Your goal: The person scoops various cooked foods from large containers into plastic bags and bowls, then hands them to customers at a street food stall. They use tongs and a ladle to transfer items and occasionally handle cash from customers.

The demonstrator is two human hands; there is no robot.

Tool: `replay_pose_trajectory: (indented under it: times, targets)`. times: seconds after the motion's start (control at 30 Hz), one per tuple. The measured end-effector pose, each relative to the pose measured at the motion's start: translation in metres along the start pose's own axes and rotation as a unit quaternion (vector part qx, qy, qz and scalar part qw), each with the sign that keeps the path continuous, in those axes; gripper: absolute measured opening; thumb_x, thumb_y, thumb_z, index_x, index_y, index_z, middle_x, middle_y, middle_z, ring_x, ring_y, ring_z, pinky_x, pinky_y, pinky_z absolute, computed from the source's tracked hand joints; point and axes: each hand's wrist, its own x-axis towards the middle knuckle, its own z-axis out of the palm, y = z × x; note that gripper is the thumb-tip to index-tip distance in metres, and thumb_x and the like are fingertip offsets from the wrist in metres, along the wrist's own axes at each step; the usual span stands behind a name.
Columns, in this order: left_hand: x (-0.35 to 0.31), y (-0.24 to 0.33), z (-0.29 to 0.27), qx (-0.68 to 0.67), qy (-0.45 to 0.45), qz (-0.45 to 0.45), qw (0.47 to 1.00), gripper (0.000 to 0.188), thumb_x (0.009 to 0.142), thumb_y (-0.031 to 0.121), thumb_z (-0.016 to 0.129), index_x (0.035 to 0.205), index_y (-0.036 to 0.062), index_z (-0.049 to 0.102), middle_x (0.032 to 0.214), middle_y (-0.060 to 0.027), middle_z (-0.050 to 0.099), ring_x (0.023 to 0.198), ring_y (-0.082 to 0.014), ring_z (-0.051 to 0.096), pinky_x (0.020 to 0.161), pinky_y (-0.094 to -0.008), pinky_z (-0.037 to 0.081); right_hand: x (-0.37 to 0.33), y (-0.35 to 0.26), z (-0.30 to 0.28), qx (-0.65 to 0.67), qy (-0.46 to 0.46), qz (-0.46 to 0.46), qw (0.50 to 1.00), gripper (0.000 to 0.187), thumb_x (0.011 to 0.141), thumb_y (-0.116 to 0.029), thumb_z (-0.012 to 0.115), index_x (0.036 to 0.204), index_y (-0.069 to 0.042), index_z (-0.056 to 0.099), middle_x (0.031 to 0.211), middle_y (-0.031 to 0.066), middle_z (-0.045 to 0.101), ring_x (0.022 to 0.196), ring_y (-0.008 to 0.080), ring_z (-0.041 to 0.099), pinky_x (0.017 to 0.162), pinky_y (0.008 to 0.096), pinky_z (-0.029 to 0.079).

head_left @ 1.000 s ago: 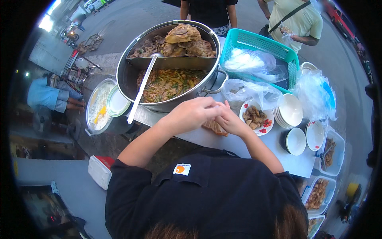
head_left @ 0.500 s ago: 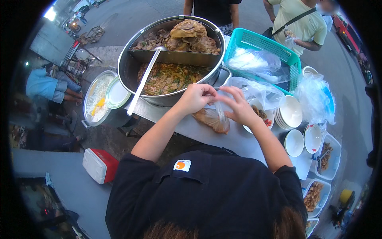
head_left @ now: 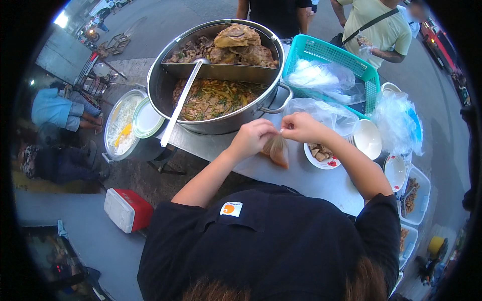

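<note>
Both of my hands meet at the gathered neck of a clear plastic bag [head_left: 276, 152] with brownish soup in it. The bag hangs low over the metal table [head_left: 246, 170], and I cannot tell whether it touches. My left hand [head_left: 253, 136] pinches the neck from the left, while my right hand [head_left: 303, 127] pinches the twisted top from the right. Just beyond my hands stands a large divided pot [head_left: 216, 125], meat in its far half and soupy stew in the near half. A long-handled ladle [head_left: 183, 103] leans over the pot's rim. Close to my right wrist is a bowl [head_left: 321, 163] of cut meat.
A green basket [head_left: 374, 83] of plastic bags sits beyond my right hand. White bowls [head_left: 368, 139] and clear bags [head_left: 399, 125] crowd the right side, near tubs [head_left: 414, 213] of food. Left are a rice pot [head_left: 120, 125] and a red cooler [head_left: 128, 209]. A person [head_left: 376, 30] stands across the table.
My right hand has turned and closed on the bag's top. The bag now hangs more upright, its neck gathered tighter. My right elbow has swung outward.
</note>
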Motion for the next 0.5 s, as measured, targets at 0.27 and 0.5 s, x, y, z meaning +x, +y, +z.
replay_pose_trajectory:
  times: [0.27, 0.5]
  targets:
    - [-0.012, 0.007, 0.010, 0.162, 0.013, 0.248, 0.955, 0.020, 0.065, 0.003, 0.060, 0.085, 0.0014, 0.061, 0.094, -0.0114, 0.058, 0.086, -0.0262, 0.060, 0.073, -0.0325, 0.053, 0.002, -0.005, 0.001, 0.338, -0.086, 0.280, 0.894, 0.024, 0.073, -0.029, 0.062, 0.078, -0.006, 0.065, 0.072, 0.0002, 0.050, 0.063, 0.0102, 0.044, 0.049, 0.0256, 0.034]
    - [-0.004, -0.008, 0.036, 0.043, 0.129, 0.243, 0.960, 0.029, 0.072, 0.004, 0.064, 0.096, 0.0057, 0.047, 0.098, -0.0126, 0.048, 0.085, -0.0261, 0.055, 0.068, -0.0325, 0.050, -0.010, 0.000, 0.003, 0.399, -0.080, 0.291, 0.866, 0.021, 0.075, -0.025, 0.070, 0.087, -0.008, 0.064, 0.075, -0.0030, 0.050, 0.063, 0.0075, 0.042, 0.052, 0.0241, 0.034]
